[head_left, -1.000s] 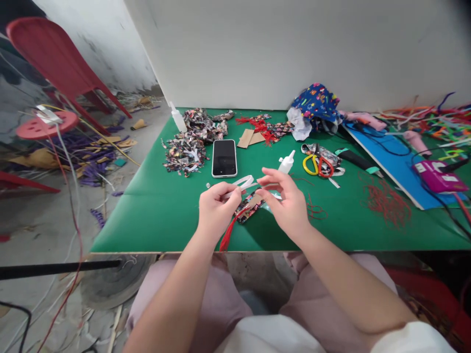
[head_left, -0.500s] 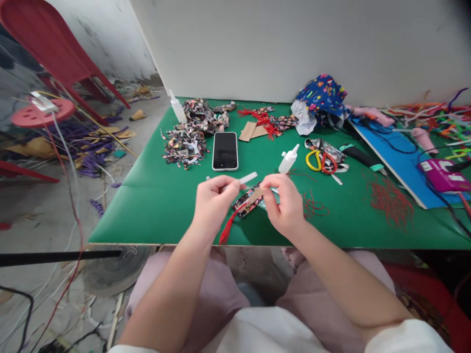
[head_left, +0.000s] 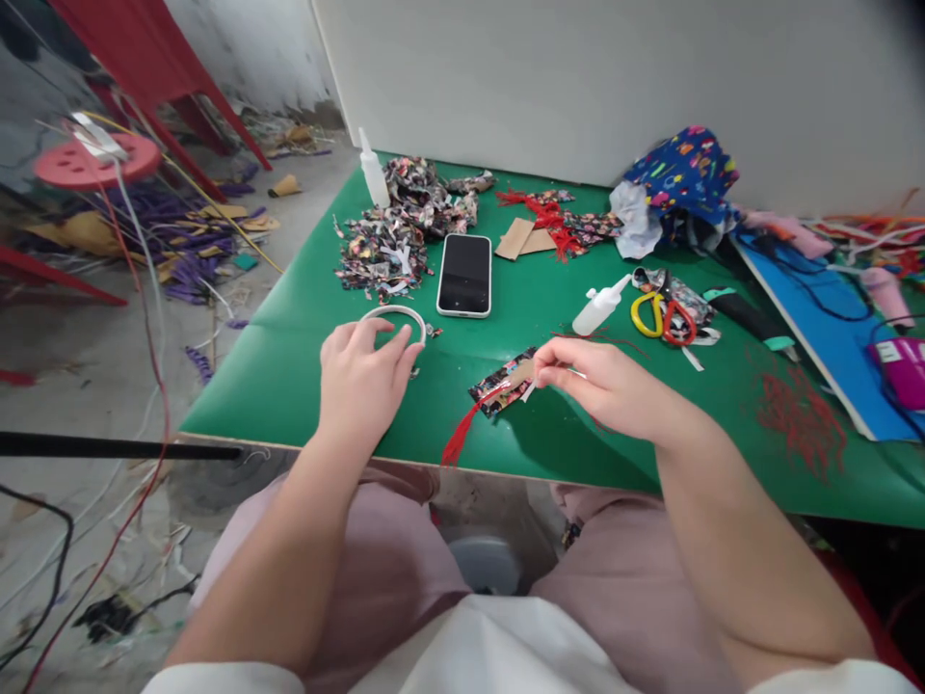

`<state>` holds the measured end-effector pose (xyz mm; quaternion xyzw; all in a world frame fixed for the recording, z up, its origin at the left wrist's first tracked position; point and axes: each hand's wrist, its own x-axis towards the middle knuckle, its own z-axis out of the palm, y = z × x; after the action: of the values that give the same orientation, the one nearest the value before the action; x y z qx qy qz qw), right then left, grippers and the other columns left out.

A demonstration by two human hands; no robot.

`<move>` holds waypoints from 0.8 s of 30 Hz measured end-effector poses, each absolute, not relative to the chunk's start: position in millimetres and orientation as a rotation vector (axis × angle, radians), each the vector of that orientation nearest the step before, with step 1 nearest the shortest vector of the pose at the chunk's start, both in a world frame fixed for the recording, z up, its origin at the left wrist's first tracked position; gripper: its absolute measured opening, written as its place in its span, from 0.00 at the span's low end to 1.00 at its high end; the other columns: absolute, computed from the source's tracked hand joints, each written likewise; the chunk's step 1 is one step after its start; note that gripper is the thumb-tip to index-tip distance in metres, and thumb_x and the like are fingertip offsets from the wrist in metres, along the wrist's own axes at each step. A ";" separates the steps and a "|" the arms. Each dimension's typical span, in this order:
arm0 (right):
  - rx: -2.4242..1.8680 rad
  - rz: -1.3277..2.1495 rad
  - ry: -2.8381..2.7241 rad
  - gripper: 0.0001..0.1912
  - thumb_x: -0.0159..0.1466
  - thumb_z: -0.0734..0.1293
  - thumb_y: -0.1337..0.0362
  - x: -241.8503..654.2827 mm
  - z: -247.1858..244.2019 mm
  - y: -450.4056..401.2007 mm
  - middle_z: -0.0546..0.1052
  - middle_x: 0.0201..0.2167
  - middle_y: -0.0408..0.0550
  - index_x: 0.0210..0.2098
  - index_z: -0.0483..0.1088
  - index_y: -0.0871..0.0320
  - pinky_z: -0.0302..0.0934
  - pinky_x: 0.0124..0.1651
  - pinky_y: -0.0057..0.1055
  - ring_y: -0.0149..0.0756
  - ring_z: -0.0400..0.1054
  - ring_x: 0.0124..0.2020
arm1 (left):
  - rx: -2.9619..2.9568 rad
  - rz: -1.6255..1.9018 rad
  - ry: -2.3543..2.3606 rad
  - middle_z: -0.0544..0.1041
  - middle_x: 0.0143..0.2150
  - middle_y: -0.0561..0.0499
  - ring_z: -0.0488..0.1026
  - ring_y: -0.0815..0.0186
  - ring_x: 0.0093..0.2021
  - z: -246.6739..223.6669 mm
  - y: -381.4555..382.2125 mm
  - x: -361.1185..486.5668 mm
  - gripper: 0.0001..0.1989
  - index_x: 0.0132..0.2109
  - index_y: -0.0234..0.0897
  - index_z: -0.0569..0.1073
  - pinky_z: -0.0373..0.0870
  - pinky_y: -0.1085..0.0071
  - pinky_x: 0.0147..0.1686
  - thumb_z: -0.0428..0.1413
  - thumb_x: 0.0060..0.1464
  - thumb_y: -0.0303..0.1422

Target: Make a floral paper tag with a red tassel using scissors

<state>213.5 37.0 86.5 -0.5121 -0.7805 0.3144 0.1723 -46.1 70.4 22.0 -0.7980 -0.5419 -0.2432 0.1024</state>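
Patterned tag (head_left: 502, 387) lies at a slant on the green worktop (head_left: 289, 376), between the hands and near the front edge, its red tassel (head_left: 457, 441) trailing toward that edge. The right hand (head_left: 603, 386) pinches a small white strip (head_left: 530, 391) between thumb and fingers at the tag's right end; whether the strip touches the tag, I cannot tell. The left hand (head_left: 361, 381) is at a white loop (head_left: 396, 309), fingers spread along its near side; whether they grip it, I cannot tell. Beyond the hands lie a phone (head_left: 464, 275) and, right of it, a tilted white bottle (head_left: 598, 310). Scissors (head_left: 669, 310) with yellow and red handles lie farther right, beside a cutter (head_left: 748, 316).
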 end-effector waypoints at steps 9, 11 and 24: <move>-1.282 1.330 -2.689 0.08 0.64 0.57 0.61 188.3 90.0 80.4 0.75 0.32 0.42 0.33 0.65 0.55 0.54 0.30 0.25 0.29 0.65 0.31 | -2.720 -0.609 -1.530 0.73 0.34 0.48 0.66 0.61 0.35 16.0 7.6 -9.4 0.14 0.38 0.38 0.72 0.58 0.65 0.35 0.51 0.55 0.43; -1.233 1.380 -2.770 0.06 0.62 0.58 0.63 183.9 91.4 87.6 0.75 0.31 0.41 0.32 0.65 0.55 0.53 0.29 0.24 0.28 0.64 0.30 | -2.686 -0.629 -1.553 0.73 0.34 0.49 0.66 0.61 0.34 12.2 5.1 -8.8 0.12 0.38 0.38 0.72 0.57 0.65 0.35 0.51 0.56 0.41; -1.166 1.537 -3.004 0.07 0.59 0.59 0.70 155.6 84.1 116.4 0.76 0.27 0.43 0.28 0.68 0.57 0.54 0.25 0.25 0.29 0.66 0.26 | -2.612 -0.646 -1.573 0.74 0.30 0.51 0.68 0.64 0.32 16.7 8.8 -11.6 0.07 0.32 0.39 0.74 0.58 0.66 0.32 0.52 0.55 0.31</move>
<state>155.6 116.4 84.1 -0.3190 -0.8222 0.4207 -0.2128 -11.6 8.8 16.7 -0.8380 -0.5046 -0.2073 0.0122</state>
